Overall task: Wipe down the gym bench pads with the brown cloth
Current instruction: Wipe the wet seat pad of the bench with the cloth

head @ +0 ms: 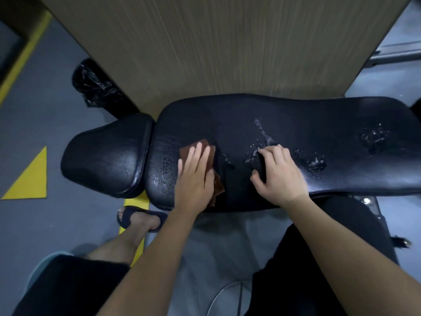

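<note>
A black gym bench lies across the view, with a long back pad (319,133) on the right and a small seat pad (107,153) on the left. My left hand (194,176) presses flat on the brown cloth (210,153) at the left end of the long pad, fingers spread over it. My right hand (276,174) rests on the pad's middle with fingers curled, holding nothing. White foam and droplets (316,164) sit on the pad to the right of that hand, with another patch (373,136) further right.
A wood-grain panel (216,46) stands right behind the bench. A black plastic bag (95,83) sits on the grey floor at the back left. Yellow floor markings (32,179) lie to the left. My sandalled foot (141,218) stands below the bench.
</note>
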`<state>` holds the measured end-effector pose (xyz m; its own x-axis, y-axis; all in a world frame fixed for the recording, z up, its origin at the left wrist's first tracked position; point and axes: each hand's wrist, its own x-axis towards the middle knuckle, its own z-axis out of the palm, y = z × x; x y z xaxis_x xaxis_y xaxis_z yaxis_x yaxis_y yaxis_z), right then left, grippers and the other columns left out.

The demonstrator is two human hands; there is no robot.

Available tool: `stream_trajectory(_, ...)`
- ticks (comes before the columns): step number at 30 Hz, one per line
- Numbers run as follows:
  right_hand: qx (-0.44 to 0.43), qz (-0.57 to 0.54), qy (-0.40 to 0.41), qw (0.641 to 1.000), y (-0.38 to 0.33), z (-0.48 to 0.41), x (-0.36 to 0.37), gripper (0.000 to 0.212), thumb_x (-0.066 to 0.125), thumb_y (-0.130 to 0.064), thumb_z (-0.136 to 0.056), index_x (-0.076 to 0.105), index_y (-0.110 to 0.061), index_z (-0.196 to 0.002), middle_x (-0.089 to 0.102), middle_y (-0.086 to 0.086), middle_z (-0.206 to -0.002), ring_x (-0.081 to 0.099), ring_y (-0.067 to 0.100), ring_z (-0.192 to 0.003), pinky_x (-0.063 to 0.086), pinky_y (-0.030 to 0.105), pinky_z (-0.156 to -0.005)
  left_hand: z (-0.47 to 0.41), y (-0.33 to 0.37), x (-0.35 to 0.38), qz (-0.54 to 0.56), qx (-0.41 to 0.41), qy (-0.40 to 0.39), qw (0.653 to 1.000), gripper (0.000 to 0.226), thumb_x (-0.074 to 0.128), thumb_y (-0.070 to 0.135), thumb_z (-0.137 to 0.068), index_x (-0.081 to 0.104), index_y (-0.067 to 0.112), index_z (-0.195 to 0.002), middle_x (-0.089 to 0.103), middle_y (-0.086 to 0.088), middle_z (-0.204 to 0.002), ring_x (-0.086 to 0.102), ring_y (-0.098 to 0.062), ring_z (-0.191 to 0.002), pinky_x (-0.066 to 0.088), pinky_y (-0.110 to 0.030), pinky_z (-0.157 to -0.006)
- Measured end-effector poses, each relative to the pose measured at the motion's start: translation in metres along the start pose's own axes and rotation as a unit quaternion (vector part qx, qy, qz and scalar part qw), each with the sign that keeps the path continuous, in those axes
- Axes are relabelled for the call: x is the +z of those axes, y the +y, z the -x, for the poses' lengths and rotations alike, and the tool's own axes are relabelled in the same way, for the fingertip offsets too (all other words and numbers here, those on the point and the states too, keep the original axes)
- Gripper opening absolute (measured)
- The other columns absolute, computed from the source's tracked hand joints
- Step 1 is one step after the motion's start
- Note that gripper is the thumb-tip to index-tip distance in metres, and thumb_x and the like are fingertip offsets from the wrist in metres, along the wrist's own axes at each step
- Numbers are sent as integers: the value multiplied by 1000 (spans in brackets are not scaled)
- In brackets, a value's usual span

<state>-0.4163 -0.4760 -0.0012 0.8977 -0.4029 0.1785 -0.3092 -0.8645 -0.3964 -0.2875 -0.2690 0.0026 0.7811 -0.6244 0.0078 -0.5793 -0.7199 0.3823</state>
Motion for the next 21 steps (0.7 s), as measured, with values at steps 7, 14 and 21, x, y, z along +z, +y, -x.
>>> stream_trajectory(7, -4, -20, 26, 999, 0, 2, 1, 54, 55, -35, -88, 59, 1, -127, 58, 15, -122, 45, 34, -121, 43, 47, -112, -1, -37, -18, -51, -11, 0, 999, 64, 32, 32, -98, 20, 30, -161, 12, 7, -171, 5, -13, -157, 8, -51, -127)
stream_trajectory(14, -26, -8, 60, 998, 8, 2, 14, 55, 58, -30, -87, 62, 6, -129, 61, 20, -124, 51, 43, -125, 42, 45, -116, -106, -53, -16, -42, -46, 18, 998, 62, 36, 25, -103, 18, 24, -163, 10, 5, -171, 4, -16, -158, -1, -51, -127)
stream_trajectory(21, -38, -19, 77, 996, 9, -1, 12, 56, 56, -29, -85, 63, 7, -127, 63, 21, -121, 48, 39, -123, 39, 43, -116, -175, 22, 11, 6, -68, 13, 998, 69, 25, 31, -92, 26, 25, -161, 13, 6, -171, 6, -13, -157, -4, -46, -127)
